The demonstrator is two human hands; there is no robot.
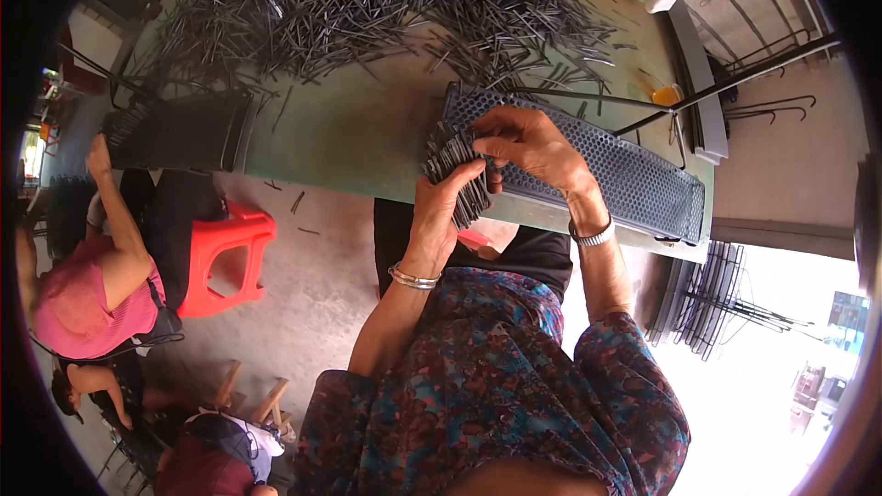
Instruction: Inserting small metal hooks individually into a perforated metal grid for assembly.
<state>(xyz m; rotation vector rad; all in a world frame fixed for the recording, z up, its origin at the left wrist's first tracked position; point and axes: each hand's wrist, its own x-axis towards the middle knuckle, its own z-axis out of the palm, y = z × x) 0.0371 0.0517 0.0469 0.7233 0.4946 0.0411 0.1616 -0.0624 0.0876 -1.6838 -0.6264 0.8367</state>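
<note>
My left hand (pixel 437 211) is wrapped round a bundle of thin dark strips (pixel 450 156), held at the near edge of the green table (pixel 340 147). Close beside it, my right hand (pixel 537 152) has its thumb and fingers drawn together at the bundle's right side, over the left part of a long black tray full of small round holes (pixel 634 179). Whether a strip sits in that pinch is too small to make out. The tray slants along the table edge, and my right hand covers part of it.
A wide heap of loose dark strips (pixel 303 18) spreads over the far table. At left, a person in a pink top (pixel 87 298) reaches to another black tray (pixel 202 133). A red plastic stool (pixel 225 262) stands by them. Black metal rods (pixel 735 78) cross at right, near a yellow cup (pixel 665 95).
</note>
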